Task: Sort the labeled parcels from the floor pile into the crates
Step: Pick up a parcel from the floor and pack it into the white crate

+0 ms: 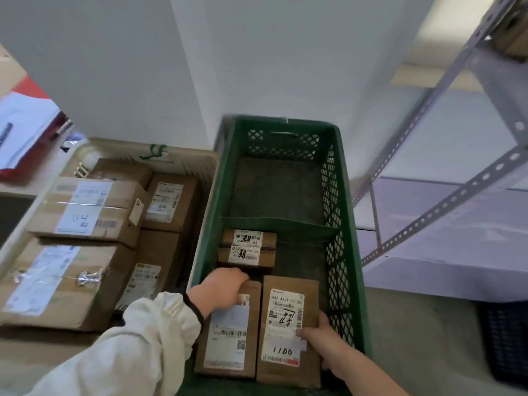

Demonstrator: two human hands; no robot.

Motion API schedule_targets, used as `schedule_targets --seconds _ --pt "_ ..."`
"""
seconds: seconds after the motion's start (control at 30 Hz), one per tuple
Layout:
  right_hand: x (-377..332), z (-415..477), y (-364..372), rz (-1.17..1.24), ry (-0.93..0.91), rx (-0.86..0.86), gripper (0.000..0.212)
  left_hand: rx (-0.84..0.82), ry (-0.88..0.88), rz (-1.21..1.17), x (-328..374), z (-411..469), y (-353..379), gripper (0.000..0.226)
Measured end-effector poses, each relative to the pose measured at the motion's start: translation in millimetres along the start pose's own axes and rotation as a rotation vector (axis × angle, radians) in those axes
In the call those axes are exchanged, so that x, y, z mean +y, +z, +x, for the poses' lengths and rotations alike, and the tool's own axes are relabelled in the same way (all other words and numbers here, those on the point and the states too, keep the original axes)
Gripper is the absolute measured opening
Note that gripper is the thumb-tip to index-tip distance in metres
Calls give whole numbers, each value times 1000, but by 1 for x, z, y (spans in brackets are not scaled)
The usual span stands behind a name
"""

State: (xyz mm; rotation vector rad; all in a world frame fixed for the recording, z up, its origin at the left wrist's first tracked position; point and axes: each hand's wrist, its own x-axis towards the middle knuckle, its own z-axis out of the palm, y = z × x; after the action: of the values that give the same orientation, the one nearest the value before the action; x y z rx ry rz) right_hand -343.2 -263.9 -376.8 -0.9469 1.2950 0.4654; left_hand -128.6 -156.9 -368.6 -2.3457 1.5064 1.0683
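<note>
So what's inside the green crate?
The green crate's near half holds four labelled boxes: two small boxes at the back, two big boxes in front. The far half looks bare. Anything beneath the boxes is hidden.

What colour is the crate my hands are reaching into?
The crate is dark green, clearest in the head view.

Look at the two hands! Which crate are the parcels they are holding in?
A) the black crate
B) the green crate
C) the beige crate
B: the left hand grips the brown parcel and the right hand grips the parcel marked 1100. Both lie side by side in the near compartment of the green crate.
</note>
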Motion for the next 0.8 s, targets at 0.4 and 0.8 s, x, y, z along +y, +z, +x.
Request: schedule_targets --seconds 0.4,0.8 --pt "-139 38 26 -626 -480 127 54 87 -89 -24 -17 53 -35 53" --pt "-124 83 35 -571 -338 57 50 40 -136 127 -17 48 -16 33"
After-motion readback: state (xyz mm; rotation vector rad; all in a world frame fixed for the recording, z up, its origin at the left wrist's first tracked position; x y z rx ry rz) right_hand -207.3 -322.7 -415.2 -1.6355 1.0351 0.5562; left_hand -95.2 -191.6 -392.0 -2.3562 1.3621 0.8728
